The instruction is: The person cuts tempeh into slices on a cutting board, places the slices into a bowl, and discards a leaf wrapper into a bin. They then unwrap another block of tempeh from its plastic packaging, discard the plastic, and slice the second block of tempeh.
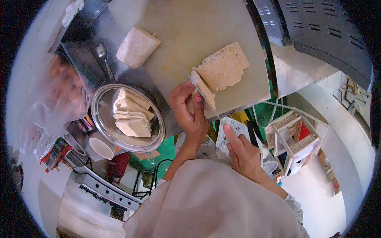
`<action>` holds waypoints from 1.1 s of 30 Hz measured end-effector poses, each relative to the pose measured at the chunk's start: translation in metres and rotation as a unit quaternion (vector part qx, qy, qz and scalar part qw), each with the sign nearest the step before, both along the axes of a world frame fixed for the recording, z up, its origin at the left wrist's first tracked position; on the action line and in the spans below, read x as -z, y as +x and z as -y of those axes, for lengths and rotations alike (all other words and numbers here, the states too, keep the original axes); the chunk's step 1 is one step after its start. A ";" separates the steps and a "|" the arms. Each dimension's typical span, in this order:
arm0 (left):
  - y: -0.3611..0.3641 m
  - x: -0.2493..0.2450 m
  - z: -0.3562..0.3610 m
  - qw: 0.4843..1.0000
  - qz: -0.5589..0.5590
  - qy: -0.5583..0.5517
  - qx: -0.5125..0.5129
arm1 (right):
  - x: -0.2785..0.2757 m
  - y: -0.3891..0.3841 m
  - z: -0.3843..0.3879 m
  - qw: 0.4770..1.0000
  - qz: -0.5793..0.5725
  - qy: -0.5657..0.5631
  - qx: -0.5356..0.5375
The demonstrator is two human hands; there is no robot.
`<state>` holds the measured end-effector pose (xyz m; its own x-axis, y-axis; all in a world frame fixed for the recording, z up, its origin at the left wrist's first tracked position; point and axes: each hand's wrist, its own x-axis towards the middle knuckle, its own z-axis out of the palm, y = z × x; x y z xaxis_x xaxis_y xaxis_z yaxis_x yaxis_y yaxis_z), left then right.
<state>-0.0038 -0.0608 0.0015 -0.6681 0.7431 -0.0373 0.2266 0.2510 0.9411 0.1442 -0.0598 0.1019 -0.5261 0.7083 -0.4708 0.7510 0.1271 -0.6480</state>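
My right hand (244, 152) is closed around the handle of a knife (209, 104), its thin blade slanting up and left across the board. Behind the blade, my left hand (188, 109) pinches a thin slice of tempeh (203, 88) at the near end of a pale tempeh block (222, 66). The slice leans slightly away from the block. Farther left on the cutting board (190, 23) lies a second tempeh block (137, 47). Several cut tempeh slices (133, 127) overlap in a round metal bowl (160, 133) left of my left hand.
A spoon (104, 55) lies beside the bowl. A clear plastic bag (65, 95) with reddish contents stands at the left, above a white cup (102, 148). Below the board's right edge is a cream plastic rack (295, 135). A stove (105, 188) stands lower left.
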 end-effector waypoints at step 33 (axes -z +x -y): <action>0.008 0.007 -0.007 0.998 0.017 0.045 -0.051 | 0.003 0.004 0.015 0.999 -0.035 -0.006 0.026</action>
<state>0.0045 -0.0539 -0.0056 -0.7398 0.6728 0.0018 0.1709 0.1853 0.9677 0.1485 -0.0750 0.0992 -0.5212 0.7298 -0.4425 0.7092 0.0819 -0.7002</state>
